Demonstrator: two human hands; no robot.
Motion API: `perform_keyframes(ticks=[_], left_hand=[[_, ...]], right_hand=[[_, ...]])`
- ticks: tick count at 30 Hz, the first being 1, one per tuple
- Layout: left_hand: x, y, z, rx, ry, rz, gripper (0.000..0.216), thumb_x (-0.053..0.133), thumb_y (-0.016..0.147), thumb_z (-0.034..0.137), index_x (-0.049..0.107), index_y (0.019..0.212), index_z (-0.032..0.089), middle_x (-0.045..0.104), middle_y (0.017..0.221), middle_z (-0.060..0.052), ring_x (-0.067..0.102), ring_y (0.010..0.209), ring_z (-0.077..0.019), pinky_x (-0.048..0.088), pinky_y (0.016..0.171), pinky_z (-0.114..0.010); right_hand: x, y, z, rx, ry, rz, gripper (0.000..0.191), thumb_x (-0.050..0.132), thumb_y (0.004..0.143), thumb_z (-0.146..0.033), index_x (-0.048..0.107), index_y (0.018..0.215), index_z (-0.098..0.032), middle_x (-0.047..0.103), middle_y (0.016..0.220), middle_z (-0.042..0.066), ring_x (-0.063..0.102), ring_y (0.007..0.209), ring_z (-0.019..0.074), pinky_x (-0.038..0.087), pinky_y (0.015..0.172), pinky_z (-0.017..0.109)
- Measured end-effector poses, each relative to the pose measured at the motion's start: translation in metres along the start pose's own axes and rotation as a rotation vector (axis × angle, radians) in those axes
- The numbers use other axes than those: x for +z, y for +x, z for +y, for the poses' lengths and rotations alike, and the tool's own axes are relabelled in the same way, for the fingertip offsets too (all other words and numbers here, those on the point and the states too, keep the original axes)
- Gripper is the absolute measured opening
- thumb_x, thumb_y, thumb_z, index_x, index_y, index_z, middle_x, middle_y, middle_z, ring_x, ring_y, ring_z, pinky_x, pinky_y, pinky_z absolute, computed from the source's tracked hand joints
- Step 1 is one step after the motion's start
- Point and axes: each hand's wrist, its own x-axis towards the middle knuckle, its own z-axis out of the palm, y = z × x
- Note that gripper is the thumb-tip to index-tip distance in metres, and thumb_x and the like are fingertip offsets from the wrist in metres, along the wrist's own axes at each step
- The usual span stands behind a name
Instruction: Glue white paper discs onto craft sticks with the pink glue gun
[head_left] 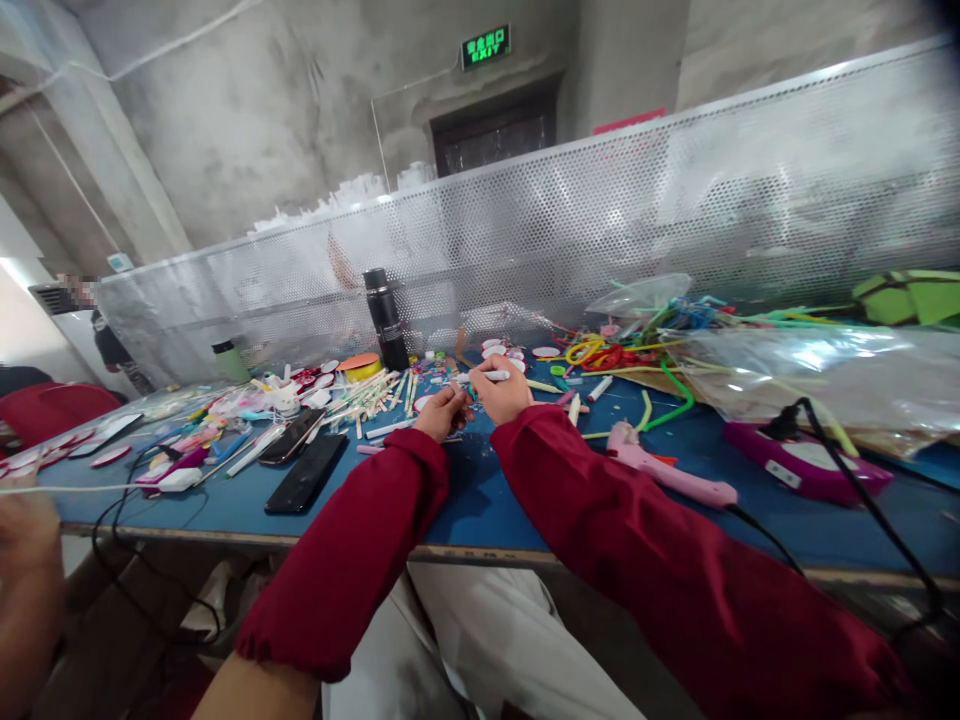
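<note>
My right hand (pixel 504 388) is closed around a white marker pen (pixel 491 376), which points left over the blue table. Close beside it, my left hand (pixel 444 414) pinches something small near the pen's tip; its kind is too small to make out. Both forearms wear dark red sleeve covers. Left of my hands lie a white marker (pixel 390 429) and a bundle of pale sticks (pixel 367 397). To the right of my right hand are another white marker (pixel 600 388) and a pink hot glue gun (pixel 664 470) with a black cord.
A black thermos (pixel 385 325) stands behind my hands. Phones (pixel 307 472) lie front left. Purple power strips (pixel 802 462), coloured pipe cleaners (pixel 679 395) and a clear plastic bag (pixel 795 375) fill the right side. A perforated metal partition (pixel 555 235) runs behind. Another person's arm (pixel 30 570) is at left.
</note>
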Motion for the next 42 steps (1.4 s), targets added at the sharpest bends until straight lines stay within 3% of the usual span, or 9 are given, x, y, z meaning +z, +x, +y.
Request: perform_keyframes(ticks=[4, 9, 14, 20, 26, 32, 38, 42], left_hand=[[0.0004, -0.0006, 0.0009, 0.003, 0.017, 0.011, 0.035, 0.056, 0.083, 0.053, 0.051, 0.081, 0.019, 0.061, 0.06, 0.002, 0.042, 0.04, -0.0072, 0.021, 0.039, -0.02], [0.0009, -0.0013, 0.0027, -0.018, 0.008, -0.002, 0.036, 0.057, 0.082, 0.054, 0.052, 0.082, 0.019, 0.06, 0.06, 0.001, 0.043, 0.04, -0.0077, 0.021, 0.039, -0.021], [-0.0003, 0.0006, 0.0007, 0.007, 0.01, 0.003, 0.033, 0.056, 0.083, 0.052, 0.052, 0.081, 0.019, 0.06, 0.06, 0.002, 0.042, 0.039, -0.0071, 0.021, 0.038, -0.021], [-0.0006, -0.0003, 0.0, 0.003, 0.009, -0.012, 0.036, 0.057, 0.082, 0.054, 0.052, 0.082, 0.019, 0.06, 0.06, 0.002, 0.044, 0.04, -0.0076, 0.021, 0.038, -0.021], [-0.0018, 0.0006, -0.001, 0.02, 0.013, -0.011, 0.037, 0.058, 0.081, 0.055, 0.052, 0.082, 0.019, 0.061, 0.061, 0.002, 0.044, 0.039, -0.0075, 0.021, 0.037, -0.021], [-0.0003, -0.0012, 0.0007, 0.011, 0.005, -0.009, 0.041, 0.06, 0.079, 0.058, 0.053, 0.082, 0.018, 0.061, 0.061, 0.001, 0.046, 0.041, -0.0078, 0.022, 0.038, -0.02], [-0.0018, 0.0016, -0.0027, 0.028, 0.006, -0.02, 0.04, 0.059, 0.08, 0.057, 0.052, 0.082, 0.018, 0.061, 0.061, 0.001, 0.043, 0.039, -0.0068, 0.021, 0.037, -0.02], [-0.0014, 0.0009, -0.002, 0.021, -0.003, -0.019, 0.04, 0.06, 0.079, 0.057, 0.052, 0.082, 0.018, 0.062, 0.061, 0.001, 0.046, 0.04, -0.0071, 0.021, 0.037, -0.02]], right_hand=[[0.0004, -0.0001, -0.0009, -0.01, 0.027, 0.045, 0.012, 0.055, 0.069, -0.026, 0.049, 0.06, -0.022, 0.048, 0.054, -0.004, 0.045, 0.053, 0.0129, 0.037, 0.052, 0.027], [-0.0003, -0.0017, -0.0035, 0.004, 0.012, -0.009, 0.011, 0.056, 0.07, -0.028, 0.051, 0.062, -0.022, 0.051, 0.057, -0.003, 0.047, 0.054, 0.0131, 0.038, 0.053, 0.027], [-0.0006, 0.0002, -0.0034, -0.018, 0.013, 0.052, 0.013, 0.056, 0.07, -0.026, 0.049, 0.059, -0.022, 0.049, 0.055, -0.003, 0.046, 0.055, 0.0131, 0.038, 0.054, 0.027], [-0.0004, -0.0031, -0.0067, 0.021, 0.024, -0.012, 0.01, 0.056, 0.071, -0.027, 0.052, 0.063, -0.022, 0.051, 0.056, -0.004, 0.047, 0.053, 0.0127, 0.038, 0.052, 0.027], [0.0007, -0.0001, -0.0021, -0.004, 0.053, 0.042, 0.012, 0.057, 0.071, -0.028, 0.051, 0.063, -0.022, 0.051, 0.056, -0.003, 0.047, 0.053, 0.013, 0.038, 0.052, 0.027], [0.0009, -0.003, -0.0047, 0.015, 0.035, -0.018, 0.011, 0.056, 0.071, -0.029, 0.051, 0.064, -0.022, 0.05, 0.055, -0.004, 0.046, 0.051, 0.0128, 0.037, 0.05, 0.027], [0.0013, -0.0004, -0.002, 0.019, 0.048, 0.039, 0.012, 0.057, 0.071, -0.029, 0.051, 0.063, -0.022, 0.051, 0.056, -0.003, 0.048, 0.055, 0.0139, 0.038, 0.053, 0.027], [0.0008, -0.0025, -0.0055, 0.016, 0.026, 0.007, 0.011, 0.057, 0.071, -0.027, 0.051, 0.063, -0.022, 0.051, 0.056, -0.003, 0.047, 0.053, 0.0132, 0.038, 0.052, 0.027]])
